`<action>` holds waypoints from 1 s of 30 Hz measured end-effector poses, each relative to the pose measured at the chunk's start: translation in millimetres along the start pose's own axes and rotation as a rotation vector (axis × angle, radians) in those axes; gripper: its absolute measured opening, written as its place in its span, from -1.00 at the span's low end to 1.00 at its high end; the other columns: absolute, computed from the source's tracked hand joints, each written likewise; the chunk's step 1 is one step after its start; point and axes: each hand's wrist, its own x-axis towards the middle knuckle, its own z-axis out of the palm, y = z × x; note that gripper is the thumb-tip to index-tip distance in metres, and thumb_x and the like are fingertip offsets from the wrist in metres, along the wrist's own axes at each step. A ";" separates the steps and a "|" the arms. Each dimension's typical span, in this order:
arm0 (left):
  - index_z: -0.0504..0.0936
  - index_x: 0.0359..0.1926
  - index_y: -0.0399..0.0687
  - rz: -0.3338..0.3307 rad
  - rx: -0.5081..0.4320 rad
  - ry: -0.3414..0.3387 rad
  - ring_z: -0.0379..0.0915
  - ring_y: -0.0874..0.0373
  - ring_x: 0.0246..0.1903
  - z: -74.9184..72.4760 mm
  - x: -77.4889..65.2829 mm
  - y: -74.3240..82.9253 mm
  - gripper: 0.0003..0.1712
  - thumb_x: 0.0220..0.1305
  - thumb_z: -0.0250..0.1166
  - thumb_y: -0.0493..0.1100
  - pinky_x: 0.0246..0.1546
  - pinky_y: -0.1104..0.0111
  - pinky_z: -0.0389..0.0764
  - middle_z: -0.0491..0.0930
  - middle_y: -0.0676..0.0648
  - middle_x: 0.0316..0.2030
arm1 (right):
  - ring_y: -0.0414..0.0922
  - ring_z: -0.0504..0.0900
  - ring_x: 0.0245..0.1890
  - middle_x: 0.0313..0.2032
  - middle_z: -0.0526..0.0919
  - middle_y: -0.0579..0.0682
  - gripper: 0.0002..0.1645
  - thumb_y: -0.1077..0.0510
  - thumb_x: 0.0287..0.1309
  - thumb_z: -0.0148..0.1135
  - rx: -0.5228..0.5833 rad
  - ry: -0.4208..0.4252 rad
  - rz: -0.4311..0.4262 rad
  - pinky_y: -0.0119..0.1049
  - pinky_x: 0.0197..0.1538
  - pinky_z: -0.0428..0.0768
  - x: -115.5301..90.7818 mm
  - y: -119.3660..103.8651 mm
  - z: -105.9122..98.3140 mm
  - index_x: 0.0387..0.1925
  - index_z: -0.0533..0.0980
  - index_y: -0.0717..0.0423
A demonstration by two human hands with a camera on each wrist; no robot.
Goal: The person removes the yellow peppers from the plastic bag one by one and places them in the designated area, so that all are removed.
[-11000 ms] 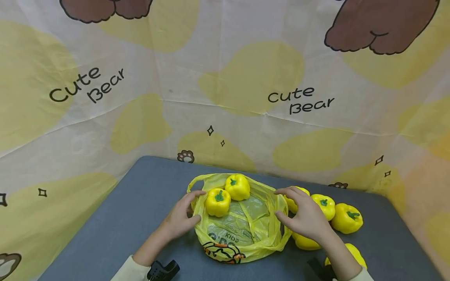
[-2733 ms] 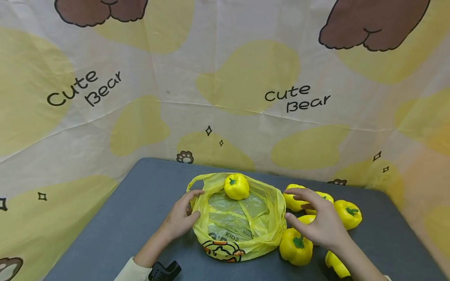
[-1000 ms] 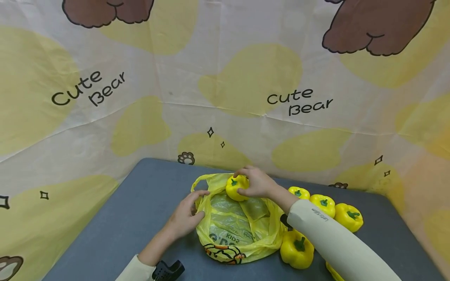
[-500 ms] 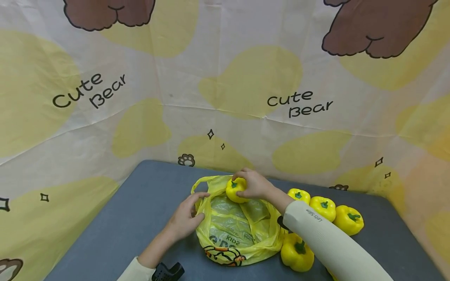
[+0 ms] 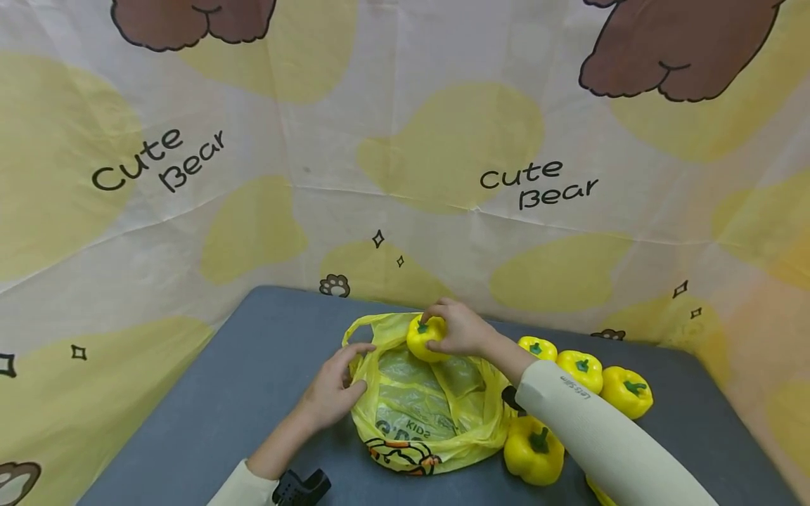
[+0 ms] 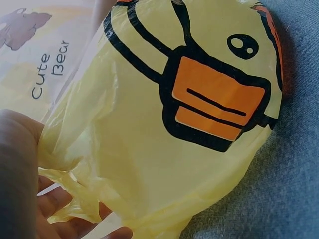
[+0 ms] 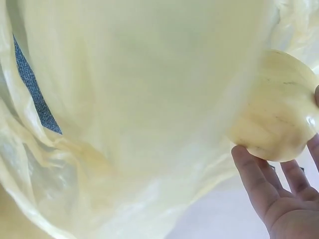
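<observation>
A yellow plastic bag (image 5: 436,453) with a printed cartoon stands on the table, its mouth facing up. My left hand (image 5: 332,390) holds its left rim; in the left wrist view, thin plastic (image 6: 84,199) runs across the curled fingers. At the far inner side of the bag, my right hand (image 5: 465,332) grips a yellow bell pepper (image 5: 418,344) with a green stem between thumb and fingers. The right wrist view shows this bell pepper (image 7: 276,109) against the plastic, fingertips on its underside.
Right of the bag sit several yellow bell peppers: one in front (image 5: 534,453), and a row behind including the rightmost pepper (image 5: 626,393). My right sleeve (image 5: 607,429) partly covers another pepper (image 5: 598,492). A patterned cloth (image 5: 405,126) hangs behind the grey-blue table (image 5: 253,365).
Two peppers in the bag became one, and a pepper appeared at its front right. My right hand then moved left from the outside peppers to grip the one inside. My left hand stayed.
</observation>
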 end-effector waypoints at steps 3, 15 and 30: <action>0.41 0.27 0.08 -0.005 -0.001 -0.005 0.12 0.36 -0.73 -0.8 0.5 -0.5 -0.36 0.13 0.16 -0.35 -0.66 0.44 0.34 0.41 -0.06 0.22 | -0.01 0.56 -0.03 -0.01 0.55 0.01 -0.53 0.02 -0.06 0.43 0.006 0.014 -0.022 -0.11 0.01 0.55 -3.5 -2.6 -4.1 -0.05 0.59 0.01; 0.38 0.30 0.10 -0.008 0.007 -0.004 0.01 0.39 -0.78 -5.0 -0.3 -2.6 -0.35 0.16 0.15 -0.35 -0.73 0.45 0.27 0.39 -0.08 0.23 | -0.13 0.51 -0.10 -0.02 0.56 -0.07 -0.57 0.04 -0.04 0.43 0.104 0.118 -0.124 -0.32 -0.24 0.55 -36.7 -25.8 -28.1 -0.07 0.58 -0.04; 0.36 0.32 0.12 -0.041 0.000 -0.034 0.00 0.37 -0.81 -5.3 -0.6 -1.0 -0.35 0.19 0.14 -0.33 -0.74 0.44 0.28 0.34 -0.10 0.28 | -0.10 0.56 -0.02 0.00 0.53 -0.13 -0.53 0.12 -0.08 0.47 0.295 0.206 -0.116 -0.27 -0.24 0.67 -125.0 -49.5 -43.4 -0.06 0.56 -0.16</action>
